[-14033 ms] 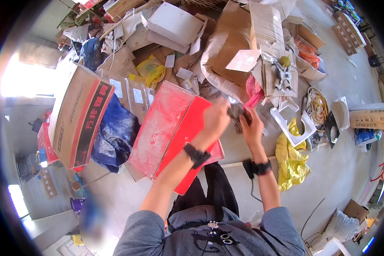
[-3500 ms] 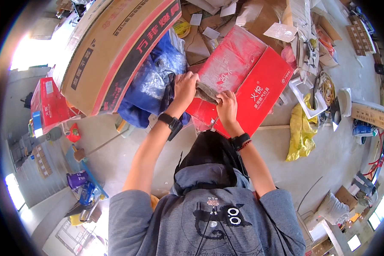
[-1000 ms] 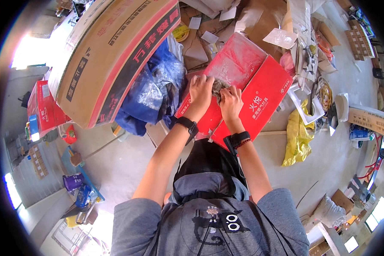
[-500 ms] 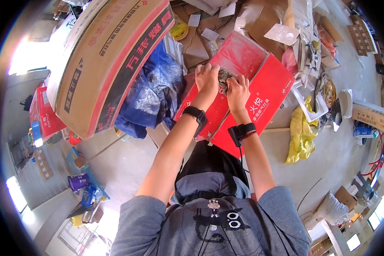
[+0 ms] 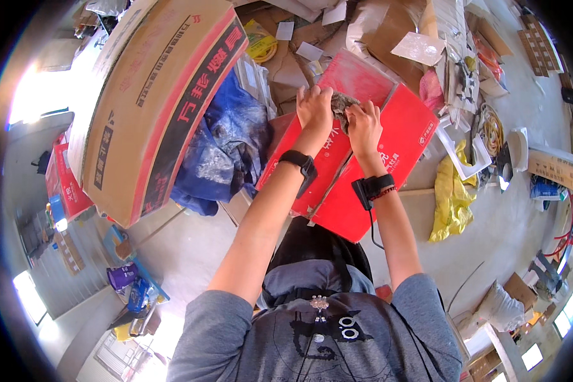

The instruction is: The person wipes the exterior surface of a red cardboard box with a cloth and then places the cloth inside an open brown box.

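Grey-brown rag (image 5: 342, 109), head view: crumpled, bunched between the two hands, over the far half of a red cardboard box (image 5: 337, 149). Left hand (image 5: 314, 109): fingers curled, grip pinching the rag's left end. Right hand (image 5: 365, 127): grip closed on its right side, fingertips bent over the cloth. Whether the hidden underside of the rag touches the box, cannot tell.

Box tilted in the frame, a seam running lengthwise between two red faces; its far end paler, dusty-looking. Near corner in front of the person's dark trousers (image 5: 283, 248). Black straps on both wrists, a black cable hanging from the right one.

Left of the box: blue plastic sheet (image 5: 226, 143), crumpled, with whitish smears; beyond it a large brown carton (image 5: 153, 102) with black and pinkish stripes. Right, well apart: white square frame (image 5: 468, 167), yellow sack (image 5: 452, 200) on the grey floor (image 5: 420, 219). Loose cardboard (image 5: 388, 32) heaped beyond.
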`<state>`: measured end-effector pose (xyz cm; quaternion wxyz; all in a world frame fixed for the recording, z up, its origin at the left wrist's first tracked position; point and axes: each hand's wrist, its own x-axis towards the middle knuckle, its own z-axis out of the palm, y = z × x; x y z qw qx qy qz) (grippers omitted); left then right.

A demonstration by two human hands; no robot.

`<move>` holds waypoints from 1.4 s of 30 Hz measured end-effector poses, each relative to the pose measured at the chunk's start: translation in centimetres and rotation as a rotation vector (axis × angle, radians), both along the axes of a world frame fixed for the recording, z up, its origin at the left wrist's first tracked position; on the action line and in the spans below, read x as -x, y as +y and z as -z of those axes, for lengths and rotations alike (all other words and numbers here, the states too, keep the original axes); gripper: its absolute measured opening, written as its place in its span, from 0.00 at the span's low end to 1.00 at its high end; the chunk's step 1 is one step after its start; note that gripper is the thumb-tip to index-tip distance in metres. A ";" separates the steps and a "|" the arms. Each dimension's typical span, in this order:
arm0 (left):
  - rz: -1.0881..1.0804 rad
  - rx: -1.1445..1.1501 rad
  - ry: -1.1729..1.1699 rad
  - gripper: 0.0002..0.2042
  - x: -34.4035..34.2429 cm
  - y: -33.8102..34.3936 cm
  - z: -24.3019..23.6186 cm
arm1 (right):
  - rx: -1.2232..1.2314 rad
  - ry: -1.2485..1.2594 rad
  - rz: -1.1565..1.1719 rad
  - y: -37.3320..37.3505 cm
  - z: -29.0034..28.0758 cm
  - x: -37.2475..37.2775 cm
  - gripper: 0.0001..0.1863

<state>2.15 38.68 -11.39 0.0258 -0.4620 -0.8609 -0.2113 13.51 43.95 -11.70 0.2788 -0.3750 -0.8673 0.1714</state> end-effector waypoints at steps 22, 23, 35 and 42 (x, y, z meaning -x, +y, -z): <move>-0.048 -0.081 0.124 0.04 1.6 9.3 1.6 | -0.064 0.017 -0.080 8.9 1.2 2.0 0.11; -0.050 -0.054 0.126 0.06 1.7 9.6 1.4 | -0.081 0.002 -0.088 9.1 1.3 2.1 0.12; 0.092 -0.181 0.353 0.05 4.9 12.6 -2.0 | -0.416 -0.175 -0.134 15.2 -2.3 5.6 0.08; 0.071 -0.315 0.324 0.09 5.8 3.8 -9.1 | -0.466 0.080 -0.364 10.0 -8.7 6.2 0.11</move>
